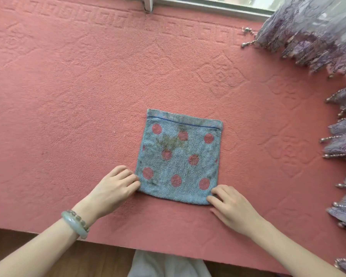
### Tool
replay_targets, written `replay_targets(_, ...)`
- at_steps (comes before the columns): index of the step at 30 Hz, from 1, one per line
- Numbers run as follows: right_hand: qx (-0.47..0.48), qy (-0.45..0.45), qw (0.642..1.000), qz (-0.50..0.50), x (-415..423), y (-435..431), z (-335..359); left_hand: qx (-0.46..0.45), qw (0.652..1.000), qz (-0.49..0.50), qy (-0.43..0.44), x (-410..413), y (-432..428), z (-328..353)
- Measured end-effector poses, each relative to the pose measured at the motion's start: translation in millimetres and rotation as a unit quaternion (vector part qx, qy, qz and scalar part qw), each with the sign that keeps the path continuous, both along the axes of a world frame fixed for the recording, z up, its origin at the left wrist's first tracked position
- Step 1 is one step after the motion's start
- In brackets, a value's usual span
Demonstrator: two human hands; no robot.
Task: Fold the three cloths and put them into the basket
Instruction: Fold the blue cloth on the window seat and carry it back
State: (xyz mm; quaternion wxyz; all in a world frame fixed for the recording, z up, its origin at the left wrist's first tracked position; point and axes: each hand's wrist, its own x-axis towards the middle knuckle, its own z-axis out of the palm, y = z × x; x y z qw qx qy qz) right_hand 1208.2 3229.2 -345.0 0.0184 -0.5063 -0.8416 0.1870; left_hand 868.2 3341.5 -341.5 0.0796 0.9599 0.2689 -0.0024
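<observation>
One cloth, a blue towel with red dots, lies folded into a rough square on the pink mat. My left hand pinches its near left corner with curled fingers. My right hand pinches the near right corner, fingertips on the folded edge. No other cloths and no basket are in view.
A lilac lace curtain with beaded fringe hangs over the mat's right side. A window frame runs along the far edge. The mat's near edge drops to a wooden floor, with white fabric below it.
</observation>
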Motion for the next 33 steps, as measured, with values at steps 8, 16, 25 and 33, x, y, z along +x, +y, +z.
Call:
replay_targets(8,0.089,0.007,0.996,0.013,1.5,-0.1,0.5,0.027,0.999,0.019,-0.013,-6.4,-9.6,3.0)
replay_targets(16,0.075,0.05,0.996,0.0,11.2,-32.5,29.0,-0.029,0.998,-0.018,-0.06,-17.2,-36.6,26.6)
replay_targets(25,-0.104,0.127,0.981,-0.106,8.9,-64.6,39.3,-0.266,0.961,0.048,-0.066,-24.5,-68.7,36.4)
replay_targets(33,-0.132,0.243,0.877,-0.394,7.8,15.3,38.0,-0.357,0.861,0.335,-0.139,-9.0,-8.2,33.3)
